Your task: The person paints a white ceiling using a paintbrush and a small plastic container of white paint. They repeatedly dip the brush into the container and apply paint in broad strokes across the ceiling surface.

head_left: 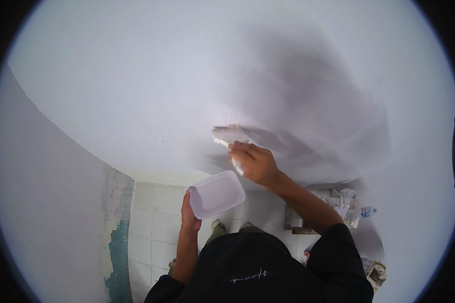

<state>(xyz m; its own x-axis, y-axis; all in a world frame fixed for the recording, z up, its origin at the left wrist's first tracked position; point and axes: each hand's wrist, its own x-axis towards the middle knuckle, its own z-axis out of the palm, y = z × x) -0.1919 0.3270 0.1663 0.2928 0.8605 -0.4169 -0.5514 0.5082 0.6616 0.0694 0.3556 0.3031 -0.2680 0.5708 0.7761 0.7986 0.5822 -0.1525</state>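
In my right hand [255, 162] is a wide paintbrush [231, 135], the fingers closed round its white handle. Its bristles press on the pale wall [177, 91] in front of me, and faint streaks show just above them. My left hand [189, 214] grips a shallow white plastic tray [217, 194] by its left edge, below and to the left of the brush. The tray's inside looks whitish; how much it contains I cannot tell.
On the left, the side wall bears a bare patch with teal paint [117, 257]. White floor tiles [141, 227] lie below. To the right stand a wooden frame [298, 222] with crumpled white plastic [344, 202], a clear bottle [368, 211] and an open sack [375, 272].
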